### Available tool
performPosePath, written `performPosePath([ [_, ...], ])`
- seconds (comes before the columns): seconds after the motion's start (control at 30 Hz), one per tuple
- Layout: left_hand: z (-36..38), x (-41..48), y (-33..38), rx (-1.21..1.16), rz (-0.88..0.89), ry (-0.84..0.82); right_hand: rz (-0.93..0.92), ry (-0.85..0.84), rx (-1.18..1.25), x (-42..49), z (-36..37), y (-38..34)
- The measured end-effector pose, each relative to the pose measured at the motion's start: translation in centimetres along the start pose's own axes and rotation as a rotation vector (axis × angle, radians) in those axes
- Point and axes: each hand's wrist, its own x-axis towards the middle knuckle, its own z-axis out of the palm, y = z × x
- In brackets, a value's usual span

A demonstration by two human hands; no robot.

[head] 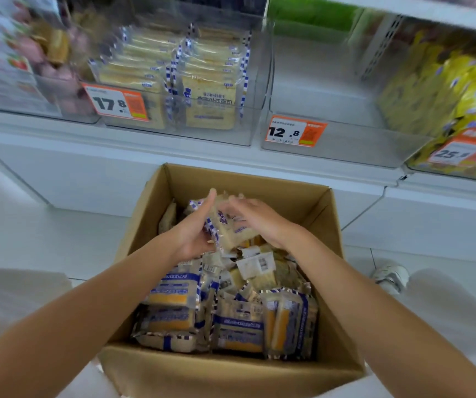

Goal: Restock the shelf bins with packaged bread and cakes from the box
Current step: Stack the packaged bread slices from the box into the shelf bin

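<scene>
Forearms: both reach in from the bottom corners and converge over the box (231, 372); wrists roughly level, close together.
Box: open cardboard, near wall right under the camera, far wall just short of the shelf base (87, 179); flaps down, top fully open.
Bread packet (225, 232): blue-checked edge, tilted, lifted above the pile at the far half of the box, between the two hands.
Left hand (193, 229): grips the packet from its left side, thumb up along the edge, fingers hidden behind it.
Right hand (255, 219): lies over the packet's top from the right, fingers bent; tips blurred, so grip or mere touch, cannot tell.
Loose packets (236, 326): fill the box, heaped and jumbled, stacked flatter at the near side.
Middle bin (346, 145): clear walls, orange 12.8 tag (295, 132), bare white floor inside, straight above the box.
Left bin (179, 133): 17.8 tag (116, 102), same blue-checked bread upright in rows.
Right bin (446, 90): yellow packets, blurred.
Floor: white tile either side; white shoe (391, 275) right of the box.
</scene>
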Motion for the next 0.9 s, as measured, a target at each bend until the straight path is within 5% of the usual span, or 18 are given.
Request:
performPosePath([
  [0.2,-2.1,0.7,0.4,-0.175,0.017,0.056,0.068,0.276,0.076,-0.5,-1.8,1.2],
  [0.4,-2.3,-0.6,2.0,-0.050,0.053,-0.013,0.024,0.164,0.104,0.1,-1.9,1.6],
  [0.53,-2.4,-2.0,5.9,0.247,0.113,0.033,-0.084,0.134,0.072,0.2,-2.8,-1.7],
  [0.73,-2.1,-5.7,14.9,0.595,0.691,0.299,-0.513,0.455,-0.213,-0.8,-4.1,-11.7],
  [0.9,-2.3,-5.0,22.6,0.667,1.032,0.288,-0.709,0.809,-0.504,1.5,-5.5,-17.3],
])
